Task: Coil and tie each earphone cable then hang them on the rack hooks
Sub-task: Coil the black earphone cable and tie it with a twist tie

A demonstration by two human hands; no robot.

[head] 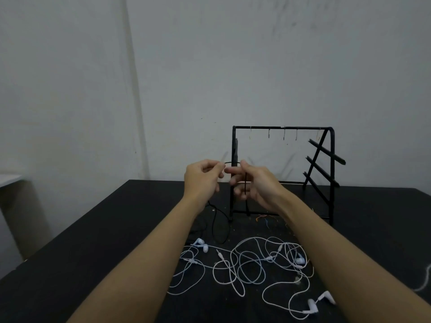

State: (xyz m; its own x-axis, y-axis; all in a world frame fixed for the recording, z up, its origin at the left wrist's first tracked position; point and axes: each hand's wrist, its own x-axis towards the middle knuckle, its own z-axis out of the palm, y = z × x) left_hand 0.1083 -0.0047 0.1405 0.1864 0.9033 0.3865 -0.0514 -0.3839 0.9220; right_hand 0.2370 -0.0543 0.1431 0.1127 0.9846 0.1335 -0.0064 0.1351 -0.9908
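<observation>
Both my hands are raised above the table in front of the black rack (332, 159). My left hand (204, 177) pinches a black earphone cable (220, 226), and my right hand (254, 183) grips the same cable, which arcs between the two hands and hangs down across the right palm. The rest of that black cable trails in loops on the table below. Several small metal hooks (284, 134) hang bare from the rack's top bar. White earphone cables (247, 264) lie tangled on the table near me, with earbuds (313, 305) at the front right.
The black table (93, 241) ends at a pale wall behind the rack. A few thin coloured wire ties (264, 219) lie by the rack's base. Another white cable (425, 279) shows at the right edge. A pale piece of furniture (14, 190) stands at the left.
</observation>
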